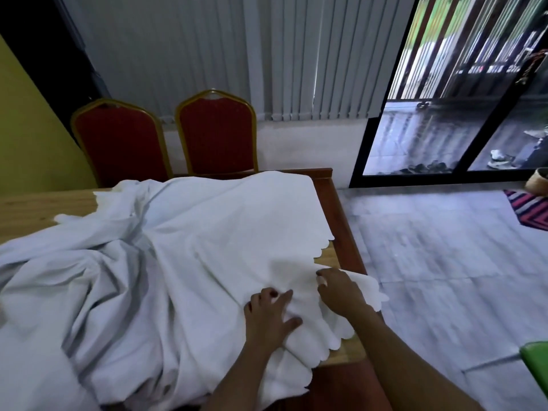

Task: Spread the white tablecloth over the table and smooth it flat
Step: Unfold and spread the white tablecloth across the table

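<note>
The white tablecloth (184, 256) with a scalloped hem lies bunched and creased over most of the wooden table (347, 232), whose right edge has a dark red-brown rim. My left hand (271, 314) presses flat on the cloth near the table's near right corner, fingers spread. My right hand (338, 287) sits just to its right, fingers curled into a fold of the cloth's scalloped edge, which hangs past the table rim. Bare tabletop (32, 209) shows at the far left.
Two red chairs (218, 134) with gold frames stand behind the table's far side. Grey blinds and a glass sliding door (444, 114) fill the back wall. Tiled floor (444, 262) lies to the right, with a striped mat (530, 209) and a green object (536, 363).
</note>
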